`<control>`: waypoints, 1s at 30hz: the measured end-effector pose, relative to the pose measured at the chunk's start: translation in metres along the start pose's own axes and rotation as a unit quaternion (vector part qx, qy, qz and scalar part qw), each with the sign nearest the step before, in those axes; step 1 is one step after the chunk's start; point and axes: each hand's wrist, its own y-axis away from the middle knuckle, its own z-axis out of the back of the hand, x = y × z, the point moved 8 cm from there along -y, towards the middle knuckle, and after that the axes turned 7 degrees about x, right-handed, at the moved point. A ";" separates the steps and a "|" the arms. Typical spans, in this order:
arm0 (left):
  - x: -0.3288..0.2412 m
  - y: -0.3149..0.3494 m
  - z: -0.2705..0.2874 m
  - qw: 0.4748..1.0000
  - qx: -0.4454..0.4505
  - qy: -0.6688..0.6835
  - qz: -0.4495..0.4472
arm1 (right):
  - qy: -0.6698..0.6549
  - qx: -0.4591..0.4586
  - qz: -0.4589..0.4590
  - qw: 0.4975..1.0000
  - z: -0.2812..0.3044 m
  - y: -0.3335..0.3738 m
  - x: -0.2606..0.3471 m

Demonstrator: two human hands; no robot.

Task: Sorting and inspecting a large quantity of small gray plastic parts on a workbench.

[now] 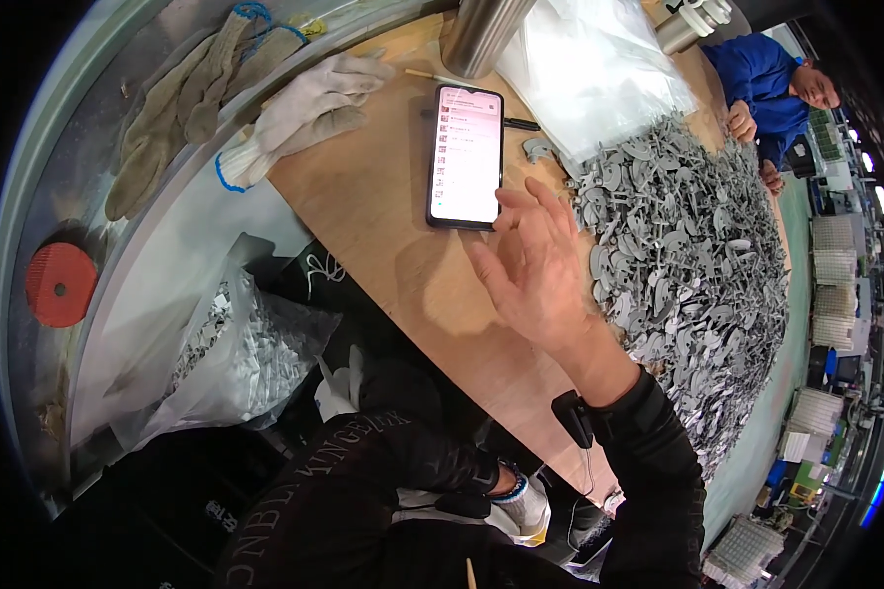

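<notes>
A smartphone (pixel 465 162) with a lit screen showing a list lies on the wooden tabletop (pixel 422 275). My bare right hand (pixel 535 265) hovers at its lower right corner. Its fingers are apart and bent a little, with nothing in them; whether a fingertip touches the screen I cannot tell. Low in my lap, my left hand (pixel 527 506) wears a white knit glove with a blue cuff edge, and its fingers are hidden. To the right of my right hand spreads a big heap of small grey curved metal parts (pixel 678 255).
White work gloves (pixel 309 113) lie left of the phone, beside dirty ones (pixel 182 108). Clear plastic bags (pixel 589 74) and a metal cylinder (pixel 483 34) stand beyond it. A bag of metal parts (pixel 241 353) sits lower left, near a red disc (pixel 61 285). A person in blue (pixel 756 79) sits across.
</notes>
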 end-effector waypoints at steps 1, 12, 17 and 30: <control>0.005 -0.001 0.000 1.000 -0.001 -0.009 0.003 | -0.005 -0.004 0.004 1.000 0.001 -0.004 -0.001; 0.007 0.005 0.002 0.993 -0.005 -0.112 0.030 | 0.010 0.006 0.003 1.000 -0.013 -0.042 -0.018; 0.001 0.004 -0.001 0.987 -0.009 -0.158 0.041 | 0.021 0.015 0.012 1.000 -0.016 -0.057 -0.020; 0.005 0.054 -0.001 0.958 -0.021 -0.278 0.063 | -0.016 0.036 0.012 0.999 0.009 0.003 0.007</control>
